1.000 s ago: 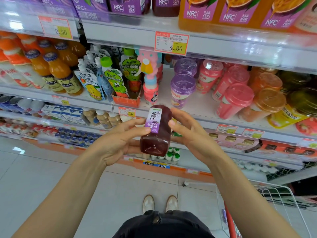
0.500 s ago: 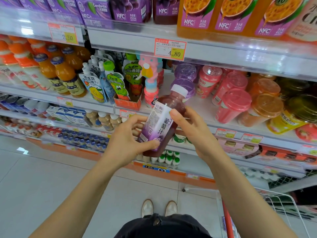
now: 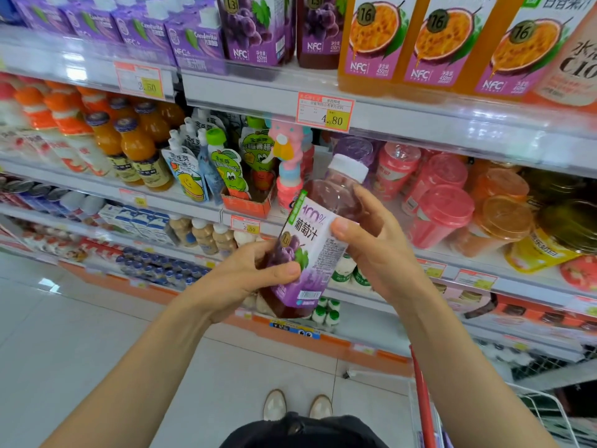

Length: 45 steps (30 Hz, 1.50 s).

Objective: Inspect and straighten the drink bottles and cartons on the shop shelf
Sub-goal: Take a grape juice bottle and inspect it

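Note:
A grape juice bottle [image 3: 310, 234] with dark purple juice, a white cap and a purple-and-white label is held in front of the shelves, tilted with its cap up and to the right. My left hand [image 3: 245, 279] grips its lower half, thumb across the label. My right hand [image 3: 374, 250] holds its upper right side, thumb pressed on the label and fingers behind the shoulder. More grape juice bottles [image 3: 258, 30] and passion fruit juice bottles [image 3: 442, 43] stand on the top shelf [image 3: 420, 124], beside purple cartons [image 3: 181, 40].
The middle shelf carries orange drink bottles [image 3: 135, 147], spouted pouches [image 3: 223, 169] and pink and orange lidded cups [image 3: 445, 215]. Lower shelves hold small bottles and milk cartons [image 3: 139, 218]. A wire trolley with a red handle [image 3: 423, 409] stands at my right. Tiled floor [image 3: 80, 334] lies on the left.
Both hands have turned the bottle from bottom-towards-me to nearly upright with the label front facing me, and raised it a little. The view has tilted up towards the top shelf.

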Each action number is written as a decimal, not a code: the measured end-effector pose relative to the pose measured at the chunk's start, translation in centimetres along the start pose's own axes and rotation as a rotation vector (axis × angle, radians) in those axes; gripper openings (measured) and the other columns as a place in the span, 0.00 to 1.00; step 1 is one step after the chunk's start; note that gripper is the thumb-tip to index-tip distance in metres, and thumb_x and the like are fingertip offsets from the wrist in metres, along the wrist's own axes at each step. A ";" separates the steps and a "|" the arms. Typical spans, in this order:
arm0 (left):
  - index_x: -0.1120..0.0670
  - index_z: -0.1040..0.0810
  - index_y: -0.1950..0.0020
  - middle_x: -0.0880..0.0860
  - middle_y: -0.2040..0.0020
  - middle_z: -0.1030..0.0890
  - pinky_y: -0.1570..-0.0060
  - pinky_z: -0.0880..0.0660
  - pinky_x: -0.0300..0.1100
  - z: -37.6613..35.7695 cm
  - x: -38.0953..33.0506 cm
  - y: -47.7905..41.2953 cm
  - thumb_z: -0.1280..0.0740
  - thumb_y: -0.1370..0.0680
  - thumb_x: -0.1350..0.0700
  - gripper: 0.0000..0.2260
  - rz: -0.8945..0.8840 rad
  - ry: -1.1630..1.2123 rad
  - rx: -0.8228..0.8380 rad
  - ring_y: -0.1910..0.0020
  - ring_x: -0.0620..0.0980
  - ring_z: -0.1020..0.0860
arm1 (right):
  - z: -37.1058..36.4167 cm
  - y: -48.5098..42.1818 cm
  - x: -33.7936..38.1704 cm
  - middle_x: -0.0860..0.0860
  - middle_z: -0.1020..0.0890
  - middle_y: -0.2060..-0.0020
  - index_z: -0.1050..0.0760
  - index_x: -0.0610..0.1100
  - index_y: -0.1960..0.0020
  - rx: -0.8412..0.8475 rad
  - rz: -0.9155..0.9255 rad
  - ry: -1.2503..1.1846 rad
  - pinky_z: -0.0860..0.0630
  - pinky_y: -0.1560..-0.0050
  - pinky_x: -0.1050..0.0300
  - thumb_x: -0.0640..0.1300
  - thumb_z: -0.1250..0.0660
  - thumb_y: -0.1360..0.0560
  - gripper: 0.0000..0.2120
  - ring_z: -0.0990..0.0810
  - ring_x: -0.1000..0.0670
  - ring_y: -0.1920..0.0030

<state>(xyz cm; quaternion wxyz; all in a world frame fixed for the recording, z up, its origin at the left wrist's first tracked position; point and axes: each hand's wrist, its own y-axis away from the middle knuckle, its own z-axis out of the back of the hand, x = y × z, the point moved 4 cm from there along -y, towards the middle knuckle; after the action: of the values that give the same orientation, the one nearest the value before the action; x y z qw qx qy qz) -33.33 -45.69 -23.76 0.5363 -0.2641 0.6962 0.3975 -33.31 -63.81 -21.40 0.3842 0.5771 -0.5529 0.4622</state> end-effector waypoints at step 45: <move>0.59 0.39 0.22 0.61 0.20 0.44 0.23 0.46 0.53 9.8 -24.9 -7.9 0.36 0.19 0.53 0.27 -1.250 -1.344 -0.662 0.21 0.60 0.45 | -8.4 -13.7 25.9 0.56 0.18 0.48 0.22 0.47 0.37 -0.478 0.868 1.085 0.22 0.52 0.60 0.56 0.31 0.25 0.20 0.19 0.55 0.53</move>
<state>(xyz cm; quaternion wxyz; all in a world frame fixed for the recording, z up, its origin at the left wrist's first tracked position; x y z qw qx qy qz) -14.67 -43.26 -3.20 0.8345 -0.4411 -0.1673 0.2847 -21.63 -61.85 6.62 0.5015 -0.1034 -0.5496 0.6601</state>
